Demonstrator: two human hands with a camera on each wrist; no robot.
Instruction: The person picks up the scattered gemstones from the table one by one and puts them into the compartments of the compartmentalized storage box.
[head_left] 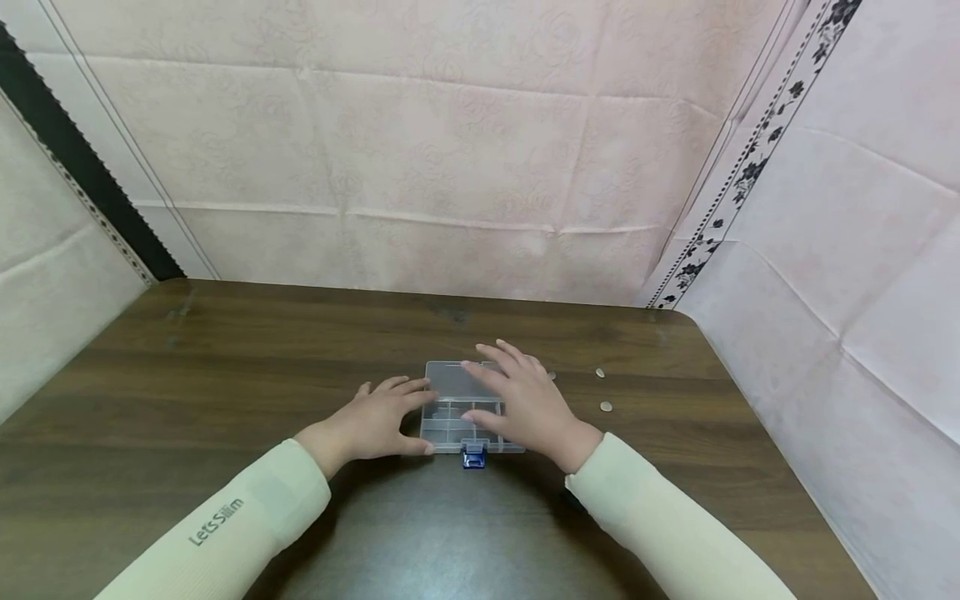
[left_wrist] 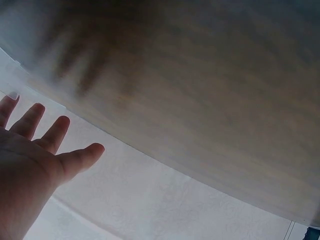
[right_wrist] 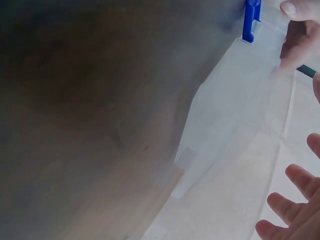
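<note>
A clear plastic compartment box (head_left: 450, 423) with a blue latch (head_left: 473, 459) on its near edge lies on the table. Its far part (head_left: 452, 382) looks plain and frosted; I cannot tell whether this is a raised lid. My left hand (head_left: 375, 423) is at the box's left side, fingers spread and fingertips at its edge. Over the box's right side is my right hand (head_left: 528, 408), its fingers extended and apart, hiding that part. In the right wrist view, the blue latch (right_wrist: 250, 21) shows near the top, with my right fingers (right_wrist: 300, 180) spread at lower right.
To the right of the box, small pale round pieces (head_left: 606, 406) lie on the brown wooden table (head_left: 285, 358). Another piece (head_left: 600, 372) sits farther back. Pale patterned cloth (head_left: 450, 150) hangs behind the table, with more at both sides.
</note>
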